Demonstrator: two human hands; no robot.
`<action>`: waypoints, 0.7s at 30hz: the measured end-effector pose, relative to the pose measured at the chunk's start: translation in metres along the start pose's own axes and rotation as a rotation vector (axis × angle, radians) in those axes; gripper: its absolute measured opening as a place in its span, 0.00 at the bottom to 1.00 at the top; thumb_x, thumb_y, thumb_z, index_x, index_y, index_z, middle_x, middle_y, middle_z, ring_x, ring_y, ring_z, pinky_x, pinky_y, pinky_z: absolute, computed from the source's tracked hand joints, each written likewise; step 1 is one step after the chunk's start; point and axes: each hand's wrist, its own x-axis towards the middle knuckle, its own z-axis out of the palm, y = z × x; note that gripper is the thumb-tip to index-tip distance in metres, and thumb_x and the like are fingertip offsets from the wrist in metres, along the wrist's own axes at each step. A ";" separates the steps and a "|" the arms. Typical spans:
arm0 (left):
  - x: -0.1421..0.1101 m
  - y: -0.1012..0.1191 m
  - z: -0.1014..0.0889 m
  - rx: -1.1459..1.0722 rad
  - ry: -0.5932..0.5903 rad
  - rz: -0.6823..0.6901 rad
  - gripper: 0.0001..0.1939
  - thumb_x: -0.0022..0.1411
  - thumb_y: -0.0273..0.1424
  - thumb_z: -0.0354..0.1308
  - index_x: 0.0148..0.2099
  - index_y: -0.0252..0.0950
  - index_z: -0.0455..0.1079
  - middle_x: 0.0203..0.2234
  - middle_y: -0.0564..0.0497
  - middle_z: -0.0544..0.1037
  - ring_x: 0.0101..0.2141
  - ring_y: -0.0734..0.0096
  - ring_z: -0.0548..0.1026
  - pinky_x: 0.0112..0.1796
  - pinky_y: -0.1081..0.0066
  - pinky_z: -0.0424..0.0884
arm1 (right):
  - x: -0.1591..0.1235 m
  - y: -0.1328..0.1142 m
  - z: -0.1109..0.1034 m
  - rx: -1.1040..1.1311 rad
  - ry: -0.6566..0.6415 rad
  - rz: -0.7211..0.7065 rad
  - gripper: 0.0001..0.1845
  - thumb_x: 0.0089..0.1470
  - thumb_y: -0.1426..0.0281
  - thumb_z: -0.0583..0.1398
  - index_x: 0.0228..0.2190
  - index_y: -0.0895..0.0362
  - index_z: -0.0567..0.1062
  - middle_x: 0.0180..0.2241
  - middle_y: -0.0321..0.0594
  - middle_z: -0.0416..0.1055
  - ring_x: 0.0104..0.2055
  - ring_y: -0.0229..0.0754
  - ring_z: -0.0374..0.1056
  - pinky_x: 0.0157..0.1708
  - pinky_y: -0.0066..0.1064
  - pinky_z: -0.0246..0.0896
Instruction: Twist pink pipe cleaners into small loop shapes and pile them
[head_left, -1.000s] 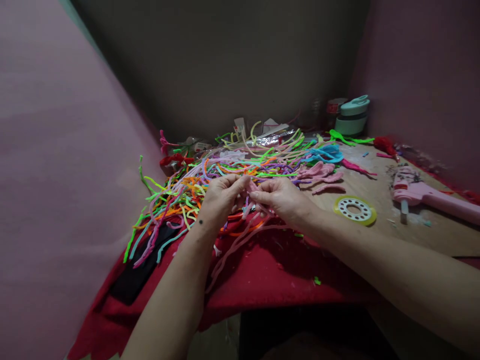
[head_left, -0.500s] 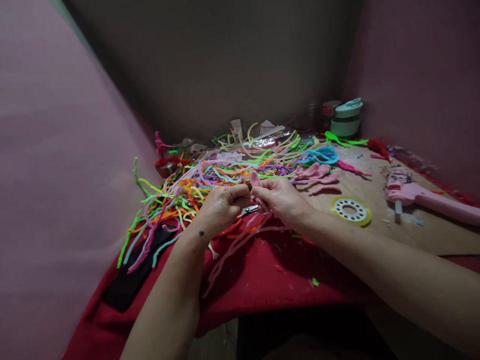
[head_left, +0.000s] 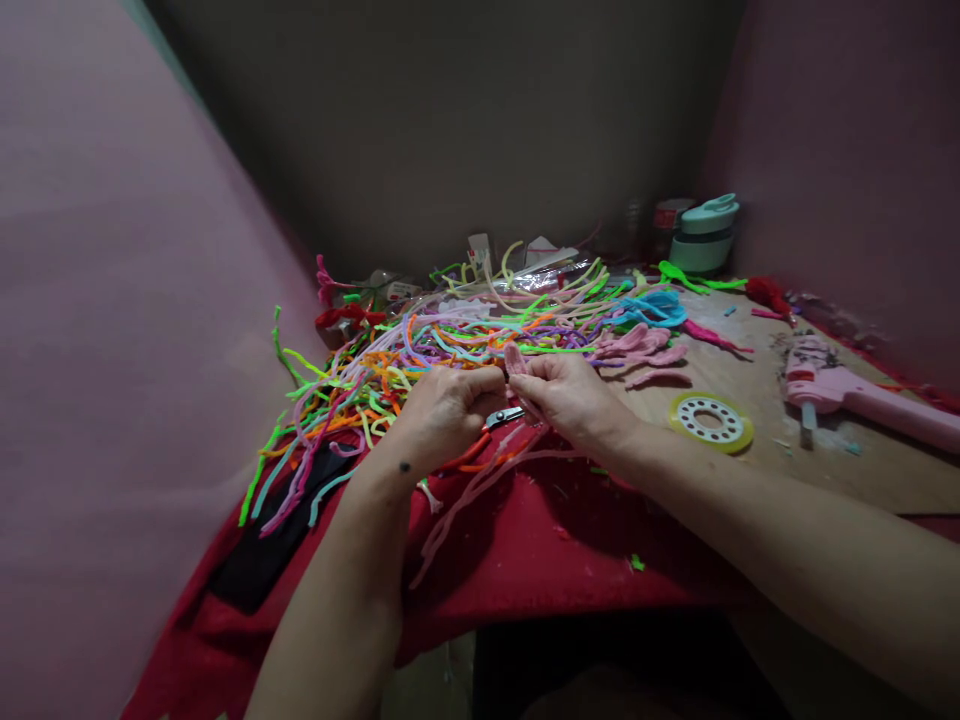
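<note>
Both my hands meet over the front of the table. My right hand (head_left: pixel 568 393) pinches a pink pipe cleaner (head_left: pixel 514 360) bent into a flat loop, whose top sticks up above the fingers. Close against it, my left hand (head_left: pixel 456 400) is closed, its fingertips at the same pink piece; what exactly they grip is hidden. Below the hands lie pliers (head_left: pixel 504 417) with orange-red handles, partly covered. Loose pink pipe cleaners (head_left: pixel 465 505) rest on the red cloth (head_left: pixel 525 560). Several finished pink loops (head_left: pixel 634 345) lie to the right of my right hand.
A big heap of coloured pipe cleaners (head_left: pixel 420 345) spreads behind and left of my hands. On the wooden board (head_left: pixel 832 480) are a yellow-rimmed tape roll (head_left: pixel 711 421) and a pink glue gun (head_left: pixel 847 385). A teal container (head_left: pixel 703 235) stands at the back right, a black item (head_left: pixel 262 550) front left.
The view has shifted slightly, so the table items sit a little further right. Both hands stay together at the pink piece, with only small finger movement.
</note>
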 end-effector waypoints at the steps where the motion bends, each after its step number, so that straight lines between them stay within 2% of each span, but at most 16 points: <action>1: 0.000 0.001 0.001 0.029 0.026 -0.017 0.10 0.56 0.30 0.50 0.24 0.35 0.67 0.16 0.57 0.61 0.20 0.79 0.57 0.24 0.77 0.52 | 0.000 0.001 0.000 0.006 0.010 -0.016 0.17 0.47 0.67 0.57 0.12 0.58 0.62 0.11 0.30 0.56 0.14 0.28 0.49 0.16 0.25 0.42; 4: -0.001 0.002 -0.001 0.072 0.139 -0.098 0.10 0.56 0.32 0.51 0.25 0.35 0.67 0.15 0.56 0.62 0.19 0.78 0.58 0.24 0.77 0.52 | 0.003 0.003 -0.003 0.049 0.033 -0.046 0.18 0.47 0.68 0.57 0.11 0.58 0.61 0.10 0.30 0.56 0.14 0.29 0.50 0.17 0.26 0.44; 7: 0.000 -0.004 -0.006 0.028 0.255 -0.218 0.08 0.53 0.32 0.54 0.24 0.36 0.68 0.15 0.56 0.63 0.19 0.78 0.58 0.23 0.77 0.52 | 0.010 0.005 -0.009 0.231 0.078 -0.016 0.16 0.48 0.68 0.58 0.14 0.58 0.62 0.12 0.31 0.58 0.14 0.30 0.53 0.18 0.27 0.50; 9: 0.002 -0.007 -0.007 -0.095 0.334 -0.323 0.08 0.52 0.32 0.56 0.23 0.35 0.67 0.14 0.57 0.63 0.18 0.79 0.59 0.22 0.77 0.53 | 0.014 0.004 -0.012 0.389 0.132 0.028 0.14 0.47 0.68 0.59 0.16 0.58 0.63 0.13 0.31 0.60 0.15 0.31 0.55 0.20 0.27 0.53; 11: 0.005 -0.006 -0.004 -0.348 0.370 -0.426 0.08 0.51 0.32 0.57 0.24 0.34 0.67 0.14 0.57 0.64 0.17 0.80 0.58 0.20 0.78 0.53 | 0.016 0.003 -0.013 0.501 0.158 0.046 0.13 0.46 0.68 0.61 0.17 0.58 0.64 0.15 0.31 0.60 0.16 0.31 0.55 0.20 0.26 0.54; 13: 0.009 -0.002 0.005 -0.690 0.304 -0.483 0.08 0.51 0.34 0.58 0.28 0.34 0.69 0.15 0.57 0.65 0.16 0.81 0.58 0.19 0.78 0.52 | 0.015 0.000 -0.012 0.575 0.152 0.039 0.12 0.45 0.68 0.62 0.18 0.58 0.65 0.16 0.32 0.61 0.17 0.30 0.55 0.20 0.25 0.54; 16: 0.014 0.006 0.023 -1.103 0.157 -0.422 0.12 0.49 0.35 0.61 0.34 0.32 0.72 0.21 0.54 0.70 0.19 0.81 0.62 0.20 0.78 0.56 | 0.012 -0.001 -0.007 0.647 0.134 0.047 0.12 0.43 0.67 0.64 0.20 0.58 0.66 0.17 0.32 0.62 0.18 0.30 0.56 0.20 0.25 0.54; 18: 0.016 0.010 0.034 -1.244 0.156 -0.385 0.12 0.48 0.35 0.63 0.32 0.32 0.72 0.22 0.53 0.70 0.21 0.81 0.64 0.21 0.78 0.58 | 0.010 0.000 -0.004 0.662 0.115 0.048 0.12 0.42 0.67 0.64 0.20 0.58 0.66 0.17 0.31 0.62 0.18 0.30 0.57 0.20 0.24 0.55; 21: 0.018 0.013 0.043 -1.383 0.166 -0.424 0.11 0.47 0.35 0.64 0.27 0.31 0.68 0.19 0.55 0.67 0.19 0.83 0.63 0.20 0.80 0.58 | 0.008 0.003 0.000 0.655 0.073 0.026 0.13 0.38 0.66 0.65 0.21 0.58 0.67 0.16 0.29 0.62 0.16 0.29 0.56 0.18 0.24 0.53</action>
